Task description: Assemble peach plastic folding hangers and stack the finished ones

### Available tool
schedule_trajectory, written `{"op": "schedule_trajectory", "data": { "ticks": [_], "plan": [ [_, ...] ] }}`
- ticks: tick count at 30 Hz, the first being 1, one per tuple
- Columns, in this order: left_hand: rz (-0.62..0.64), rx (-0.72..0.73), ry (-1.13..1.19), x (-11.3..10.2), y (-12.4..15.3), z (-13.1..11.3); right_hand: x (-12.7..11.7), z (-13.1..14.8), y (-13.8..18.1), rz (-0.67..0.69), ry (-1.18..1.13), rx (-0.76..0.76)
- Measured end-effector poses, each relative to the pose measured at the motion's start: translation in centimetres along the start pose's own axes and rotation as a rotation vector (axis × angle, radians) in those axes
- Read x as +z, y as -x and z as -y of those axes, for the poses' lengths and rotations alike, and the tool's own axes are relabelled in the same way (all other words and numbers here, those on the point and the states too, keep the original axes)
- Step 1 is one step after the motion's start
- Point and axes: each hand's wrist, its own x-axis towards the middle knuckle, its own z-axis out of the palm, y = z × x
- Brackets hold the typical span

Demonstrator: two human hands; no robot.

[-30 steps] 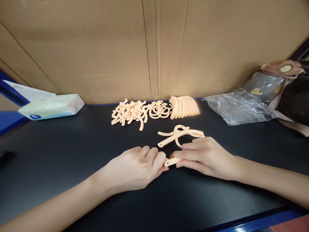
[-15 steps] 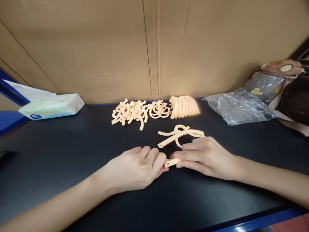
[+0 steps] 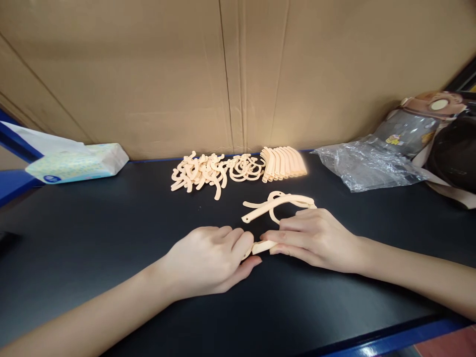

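Observation:
My left hand (image 3: pixel 211 258) and my right hand (image 3: pixel 316 238) meet over the black tabletop (image 3: pixel 111 238), both pinching a small peach plastic piece (image 3: pixel 262 246) between their fingertips. Most of that piece is hidden under the fingers. Just behind my right hand lies a peach hanger-shaped assembly (image 3: pixel 277 206) with curved arms. Farther back sit a loose pile of curved peach hooks (image 3: pixel 203 173), a few peach rings (image 3: pixel 245 168) and a neat row of stacked peach strips (image 3: pixel 284 163).
A tissue pack (image 3: pixel 76 163) lies at the back left. A crumpled clear plastic bag (image 3: pixel 368 168) and a bottle with a brown lid (image 3: pixel 420 124) sit at the back right. A cardboard wall (image 3: pixel 238 74) closes the back. The blue table edge (image 3: pixel 390 337) runs along the front.
My left hand has shifted slightly and its thumb now reaches out under the small piece. The piece sits a little lower. My right hand has hardly moved.

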Motion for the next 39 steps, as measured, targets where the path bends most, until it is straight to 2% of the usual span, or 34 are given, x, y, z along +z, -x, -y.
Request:
{"op": "schedule_trajectory", "data": {
  "ticks": [3,16,24,28,30,33,35,39],
  "plan": [
    [0.039,-0.049,0.08,0.2,0.0,0.0,0.0,0.0,-0.1,-0.028,0.018,0.005],
    [0.08,-0.016,0.174,0.3,0.0,-0.4,0.5,0.5,-0.2,-0.067,0.099,-0.089],
    [0.104,-0.018,0.034,-0.2,-0.1,-1.2,-0.4,1.2,-0.5,-0.07,0.191,-0.131],
    [0.139,-0.031,0.0,-0.2,-0.1,-1.2,-1.0,0.7,-0.3,-0.145,0.15,-0.136],
    [0.15,-0.037,-0.008,-0.2,-0.1,-1.2,-1.4,0.3,-0.1,-0.227,0.155,-0.109],
    [0.154,-0.04,-0.017,-0.3,-0.2,-1.1,-1.9,-0.4,-0.1,-0.301,0.221,0.023],
    [0.148,-0.037,-0.036,-0.4,-0.2,-1.2,-2.1,-0.8,-0.3,-0.267,0.197,0.128],
    [0.125,0.011,-0.057,-0.8,-0.4,-1.1,-1.9,-1.4,-0.3,-0.109,0.043,0.258]
  ]
}}
